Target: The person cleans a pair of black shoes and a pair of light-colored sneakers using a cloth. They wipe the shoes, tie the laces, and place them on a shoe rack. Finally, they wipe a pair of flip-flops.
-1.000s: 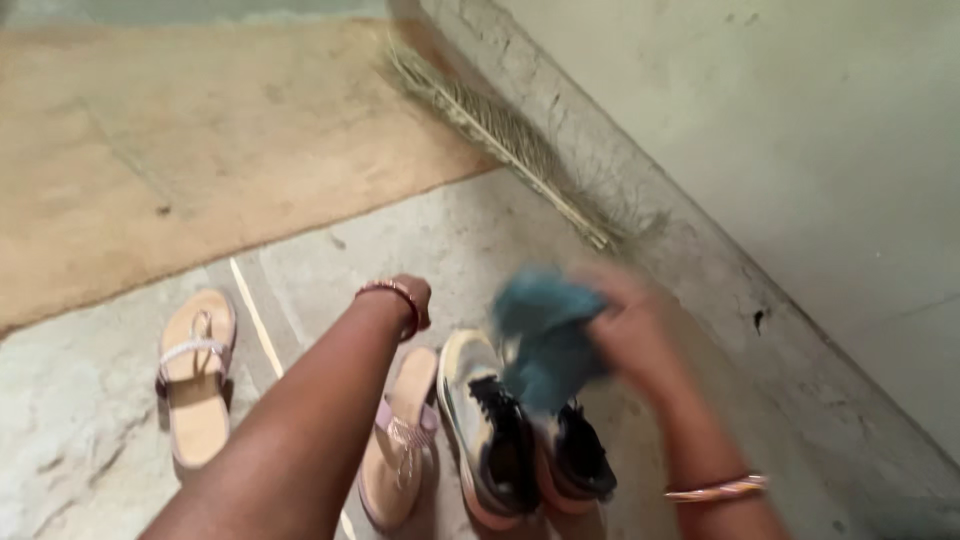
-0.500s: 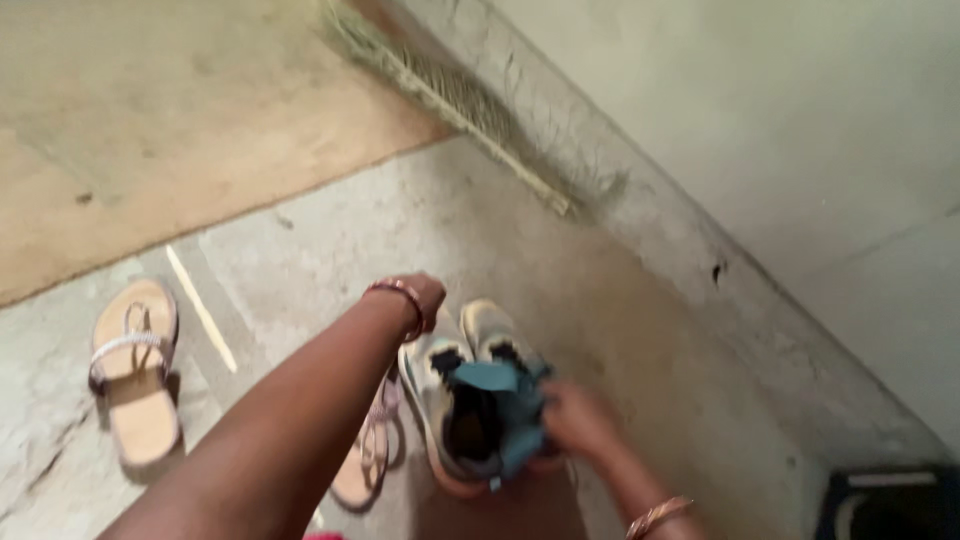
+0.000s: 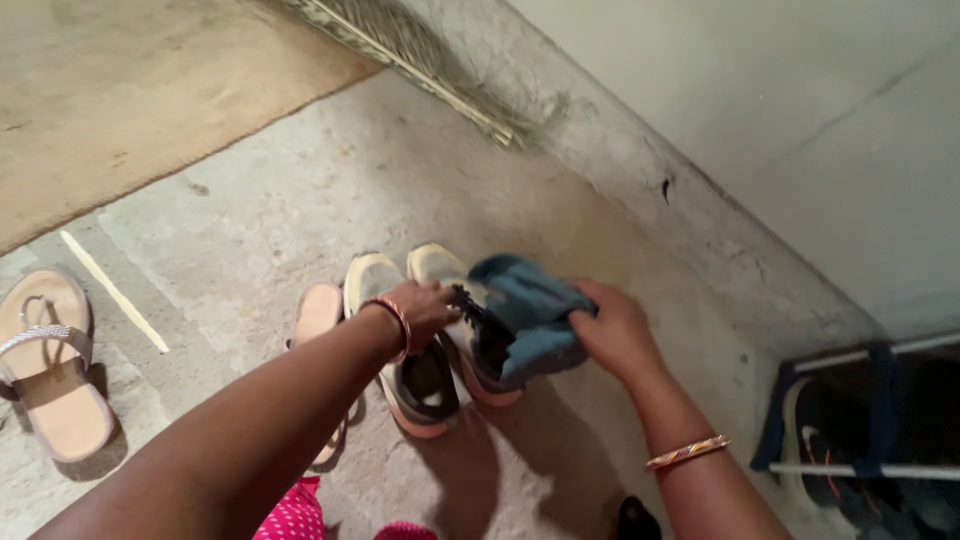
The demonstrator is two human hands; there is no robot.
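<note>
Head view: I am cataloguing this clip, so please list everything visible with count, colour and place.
sneakers: two, cream with black openings and orange soles, side by side on the floor under the hands
cloth: one, blue, over the right-hand sneaker
sandals: two, tan with pale straps, one at far left, one beside the sneakers, partly hidden by the forearm
broom: one, straw-coloured, along the wall base at top
floor: grey concrete, with a tan patch at upper left
wall: pale grey-green, right side
shoe rack: one, dark with pale rails, lower right, holding dark shoes
left hand: touches the sneakers, red bangle at wrist
right hand: grips the cloth, orange bangle at wrist
</note>
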